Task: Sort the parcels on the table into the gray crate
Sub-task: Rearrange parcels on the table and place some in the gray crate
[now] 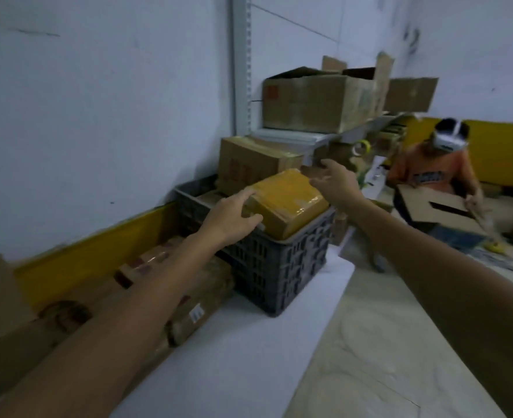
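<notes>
Parcel (288, 203), yellow and tape-glossy, tilts atop the gray crate (279, 267); left hand (234, 215) touches it, right hand (333, 179) spread.

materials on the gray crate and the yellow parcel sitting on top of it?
Gray crate: looks like moulded plastic, matte, with a grid of slotted openings in its walls. Yellow parcel: probably a cardboard box wrapped in glossy yellow-brown tape or film; highlights glint on its top and edges. What is beneath the wrap cannot be seen.

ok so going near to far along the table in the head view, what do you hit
brown taped parcel with a white label → dark gray slatted plastic crate → yellow tape-wrapped parcel on its rim → large open cardboard box on the shelf
</notes>
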A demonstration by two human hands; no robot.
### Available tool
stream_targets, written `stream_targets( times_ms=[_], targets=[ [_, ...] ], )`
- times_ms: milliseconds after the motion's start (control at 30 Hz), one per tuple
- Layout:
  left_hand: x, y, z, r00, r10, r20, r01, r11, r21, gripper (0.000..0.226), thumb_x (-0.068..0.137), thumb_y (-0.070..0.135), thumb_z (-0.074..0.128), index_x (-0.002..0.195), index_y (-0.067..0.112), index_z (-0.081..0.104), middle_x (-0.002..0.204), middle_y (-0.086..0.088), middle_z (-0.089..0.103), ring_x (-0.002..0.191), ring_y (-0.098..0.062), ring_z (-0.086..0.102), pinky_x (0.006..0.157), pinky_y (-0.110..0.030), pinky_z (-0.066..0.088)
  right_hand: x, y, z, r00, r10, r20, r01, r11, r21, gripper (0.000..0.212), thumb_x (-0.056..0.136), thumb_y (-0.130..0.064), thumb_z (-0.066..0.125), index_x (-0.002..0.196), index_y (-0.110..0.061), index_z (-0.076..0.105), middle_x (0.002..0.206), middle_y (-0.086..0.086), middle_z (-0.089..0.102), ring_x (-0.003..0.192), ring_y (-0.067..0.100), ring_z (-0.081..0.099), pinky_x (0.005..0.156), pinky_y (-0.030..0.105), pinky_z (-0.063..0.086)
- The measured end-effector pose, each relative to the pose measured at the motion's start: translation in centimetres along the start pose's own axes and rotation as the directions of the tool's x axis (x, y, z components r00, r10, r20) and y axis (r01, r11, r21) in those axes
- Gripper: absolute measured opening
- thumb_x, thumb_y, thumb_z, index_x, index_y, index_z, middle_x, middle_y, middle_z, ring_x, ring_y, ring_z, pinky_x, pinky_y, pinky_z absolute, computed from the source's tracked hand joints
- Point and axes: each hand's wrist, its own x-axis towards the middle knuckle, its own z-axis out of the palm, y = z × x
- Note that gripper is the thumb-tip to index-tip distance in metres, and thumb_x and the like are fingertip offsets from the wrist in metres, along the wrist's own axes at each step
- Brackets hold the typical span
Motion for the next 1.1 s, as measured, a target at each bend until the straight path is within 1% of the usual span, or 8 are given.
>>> stream_targets(
  times_ms=[233,333,433,567,833,900,1000,1100],
  targets=[
    [4.9,4.4,6.3,0.998,-0.031,0.047,0.033,0.998,-0.056,0.061,0.089,0.038,0.056,0.143,0.027,0.031,0.147,-0.005,0.036,0.131,-0.028,0.038,0.100,-0.038,0.039,2.9,8.2,-3.1,0.996,0.094,-0.007,-0.094,0.996,0.011,0.062,0.092,-0.028,0.057,0.146,-0.013,0.031,0.142,0.014,0.045,0.130,0.030,0.042,0.099,0.035,0.038],
    [6.7,5.9,8.2,0.998,-0.067,0.008,0.068,0.997,-0.031,0.061,0.089,0.037,0.056,0.143,0.026,0.032,0.147,-0.006,0.037,0.130,-0.028,0.039,0.101,-0.040,0.041,5.3,10.5,-4.4,0.998,0.065,0.013,-0.065,0.997,0.030,0.062,0.093,-0.027,0.055,0.147,-0.013,0.030,0.143,0.013,0.043,0.130,0.028,0.042,0.096,0.033,0.039],
    [8.8,7.0,9.8,0.990,-0.124,-0.061,0.122,0.992,-0.035,0.062,0.087,0.040,0.057,0.142,0.025,0.034,0.147,-0.005,0.038,0.132,-0.028,0.038,0.104,-0.044,0.039,7.4,12.8,-5.3,0.999,0.023,0.045,-0.025,0.999,0.048,0.060,0.094,-0.024,0.054,0.147,-0.013,0.028,0.143,0.012,0.042,0.125,0.026,0.046,0.082,0.024,0.037],
    [10.4,8.0,12.3,0.979,-0.147,-0.140,0.146,0.989,-0.020,0.060,0.086,0.038,0.059,0.140,0.024,0.037,0.145,-0.003,0.040,0.132,-0.026,0.037,0.105,-0.042,0.038,9.4,15.7,-6.4,0.997,-0.038,0.066,0.033,0.997,0.067,0.055,0.094,-0.023,0.055,0.144,-0.011,0.034,0.137,0.014,0.047,0.122,0.027,0.047,0.085,0.026,0.037],
    [11.1,7.2,13.3,0.945,-0.138,-0.298,0.167,0.983,0.076,0.050,0.087,0.027,0.060,0.134,0.018,0.045,0.141,-0.005,0.045,0.132,-0.025,0.036,0.109,-0.040,0.030,13.3,17.0,-5.9,0.983,-0.106,0.148,0.095,0.992,0.077,0.055,0.092,-0.024,0.056,0.142,-0.011,0.037,0.136,0.012,0.049,0.125,0.028,0.047,0.098,0.035,0.041],
    [12.1,6.5,12.7,0.944,-0.114,-0.309,0.154,0.982,0.108,0.050,0.086,0.026,0.061,0.133,0.017,0.046,0.141,-0.004,0.044,0.133,-0.025,0.035,0.110,-0.039,0.027,14.2,16.9,-4.7,0.977,-0.127,0.172,0.112,0.989,0.092,0.050,0.092,-0.024,0.056,0.138,-0.011,0.043,0.133,0.010,0.052,0.124,0.027,0.048,0.097,0.034,0.040],
    [13.6,5.4,11.9,0.942,-0.122,-0.313,0.167,0.978,0.121,0.050,0.086,0.025,0.061,0.134,0.017,0.046,0.144,-0.004,0.042,0.135,-0.025,0.033,0.111,-0.038,0.025,15.8,16.5,-3.1,0.969,-0.134,0.209,0.115,0.988,0.100,0.057,0.091,-0.026,0.058,0.142,-0.009,0.038,0.137,0.011,0.049,0.128,0.028,0.045,0.105,0.041,0.040],
    [15.0,4.3,11.6,0.934,-0.173,-0.314,0.222,0.967,0.128,0.052,0.087,0.027,0.059,0.136,0.019,0.043,0.147,-0.004,0.037,0.137,-0.025,0.028,0.112,-0.040,0.023,18.1,15.4,-2.4,0.960,-0.145,0.239,0.131,0.989,0.070,0.061,0.092,-0.025,0.057,0.145,-0.009,0.032,0.138,0.012,0.047,0.126,0.028,0.045,0.097,0.032,0.039]
  ],
)
